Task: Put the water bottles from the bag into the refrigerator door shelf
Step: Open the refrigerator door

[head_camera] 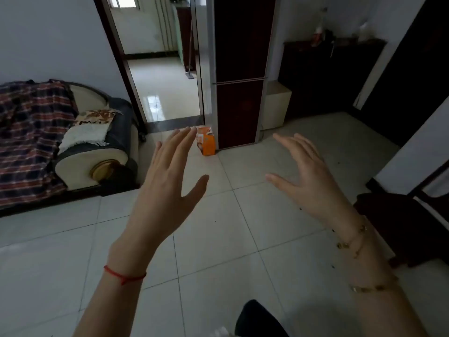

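Fingers (181, 142) on the left hand (167, 188) are straight and fanned apart, grasping nothing, and the right hand (308, 181) is just as loose, its fingers spread and slightly bent with the thumb pointing inward. Both hands hang in the air over the pale tiled floor (218, 239), short of the refrigerator (239, 69), left hand toward its left edge and right hand off to its right. That refrigerator is a tall dark-red unit with silver trim, and both its doors are closed. An orange bag (206, 144) stands on the floor touching or just beside the refrigerator's lower left corner; the left fingertips overlap its top from where the camera looks, though the hand is well short of it. Whether the bag holds bottles cannot be told. A red string (124, 276) circles the left wrist and a thin gold bracelet (352, 242) the right. Left of the refrigerator is an open doorway (165, 81), and farther left a sofa (92, 152) under a plaid blanket (31, 130). Right of the refrigerator sit a beige box (277, 105) and a dark cabinet (323, 76).
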`<state>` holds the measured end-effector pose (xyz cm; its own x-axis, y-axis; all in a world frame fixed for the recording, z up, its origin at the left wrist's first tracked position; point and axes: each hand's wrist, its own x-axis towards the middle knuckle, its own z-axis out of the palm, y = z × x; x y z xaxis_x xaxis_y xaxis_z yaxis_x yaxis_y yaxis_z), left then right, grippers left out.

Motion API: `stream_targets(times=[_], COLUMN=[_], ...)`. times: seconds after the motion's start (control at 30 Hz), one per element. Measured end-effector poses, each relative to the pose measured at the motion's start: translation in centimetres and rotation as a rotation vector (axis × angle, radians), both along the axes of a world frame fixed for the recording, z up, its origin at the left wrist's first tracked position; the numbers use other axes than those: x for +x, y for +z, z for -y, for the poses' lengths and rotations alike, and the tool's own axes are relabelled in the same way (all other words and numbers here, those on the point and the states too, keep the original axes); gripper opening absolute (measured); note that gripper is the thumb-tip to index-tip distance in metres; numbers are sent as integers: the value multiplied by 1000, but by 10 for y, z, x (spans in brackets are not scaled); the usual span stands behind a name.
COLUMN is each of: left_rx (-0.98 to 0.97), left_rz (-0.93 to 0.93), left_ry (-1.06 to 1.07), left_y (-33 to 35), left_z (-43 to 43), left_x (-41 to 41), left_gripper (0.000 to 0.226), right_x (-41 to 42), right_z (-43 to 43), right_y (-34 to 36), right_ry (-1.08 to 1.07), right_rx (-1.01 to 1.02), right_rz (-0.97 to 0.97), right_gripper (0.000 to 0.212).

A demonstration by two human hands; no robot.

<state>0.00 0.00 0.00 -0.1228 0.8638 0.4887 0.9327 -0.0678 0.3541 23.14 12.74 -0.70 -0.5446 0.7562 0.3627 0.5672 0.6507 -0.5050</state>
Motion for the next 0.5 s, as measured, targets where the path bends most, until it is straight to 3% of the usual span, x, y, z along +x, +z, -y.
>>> stream_targets(times=[0.5], left_rx=[-46], left_rz=[22], left_ry=[24], left_y=[-14], left_z=[-198], left_x=[-51], left_gripper=[78], right_x=[-60], right_z=[-185], right_y=[-21], right_ry=[25], right_rx=[-75], right_rz=[8], right_gripper=[68])
